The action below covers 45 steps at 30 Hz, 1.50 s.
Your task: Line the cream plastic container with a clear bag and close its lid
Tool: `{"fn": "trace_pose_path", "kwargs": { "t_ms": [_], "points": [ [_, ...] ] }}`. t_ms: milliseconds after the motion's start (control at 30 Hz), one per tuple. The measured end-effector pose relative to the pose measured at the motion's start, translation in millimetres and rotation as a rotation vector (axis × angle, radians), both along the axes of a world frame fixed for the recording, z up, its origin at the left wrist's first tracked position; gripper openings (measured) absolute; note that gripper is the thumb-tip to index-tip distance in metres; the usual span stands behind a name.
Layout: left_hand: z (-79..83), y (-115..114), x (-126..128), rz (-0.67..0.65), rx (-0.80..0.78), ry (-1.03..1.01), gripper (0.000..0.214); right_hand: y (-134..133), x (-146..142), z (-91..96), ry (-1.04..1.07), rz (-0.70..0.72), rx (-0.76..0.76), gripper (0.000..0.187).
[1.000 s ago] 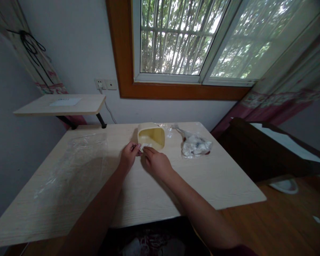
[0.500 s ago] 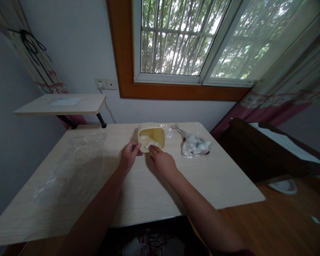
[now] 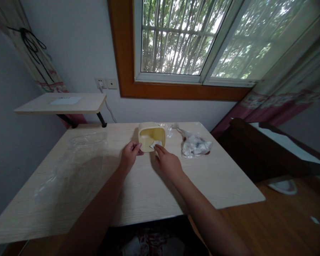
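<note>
A pale yellow plastic container (image 3: 152, 135) lies near the back of the table, its opening facing me. My left hand (image 3: 130, 154) grips its lower left corner, the thumb on the rim. At the lower right inside, my right hand (image 3: 166, 160) presses a small white wipe or folded tissue (image 3: 155, 144) against the wall near the rim. The fingers of my right hand are together over the wipe, and part of it is hidden beneath them.
A knotted clear plastic bag (image 3: 196, 144) with whitish contents lies right of the container. Flat clear plastic (image 3: 77, 167) covers part of the table's left side. A raised shelf (image 3: 61, 103) stands at the back left, and a window (image 3: 186, 39) is behind the table (image 3: 202, 188).
My right hand has slid the white wipe to the right along the container's lower edge. My left hand stays at the left corner.
</note>
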State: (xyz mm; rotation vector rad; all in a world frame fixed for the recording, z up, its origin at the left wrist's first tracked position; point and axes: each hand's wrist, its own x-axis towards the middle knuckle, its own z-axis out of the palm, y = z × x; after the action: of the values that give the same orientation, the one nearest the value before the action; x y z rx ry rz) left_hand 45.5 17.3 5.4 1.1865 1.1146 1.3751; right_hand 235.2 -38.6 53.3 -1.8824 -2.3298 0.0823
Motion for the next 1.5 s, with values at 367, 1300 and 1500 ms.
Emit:
{"fn": "trace_pose_path", "kwargs": {
  "t_ms": [367, 1300, 1500],
  "points": [
    [0.0, 0, 1, -0.007, 0.001, -0.004, 0.049, -9, -25, 1.3, 0.092, 0.130, -0.011, 0.059],
    [-2.1, 0, -2, -0.013, 0.009, -0.012, 0.046, -1, -10, 4.2, 0.062, 0.044, -0.019, 0.057],
    [-2.7, 0, -3, 0.012, 0.008, 0.017, 0.045, 1, -10, 4.9, 0.045, -0.004, -0.022, 0.055]
  ]
}}
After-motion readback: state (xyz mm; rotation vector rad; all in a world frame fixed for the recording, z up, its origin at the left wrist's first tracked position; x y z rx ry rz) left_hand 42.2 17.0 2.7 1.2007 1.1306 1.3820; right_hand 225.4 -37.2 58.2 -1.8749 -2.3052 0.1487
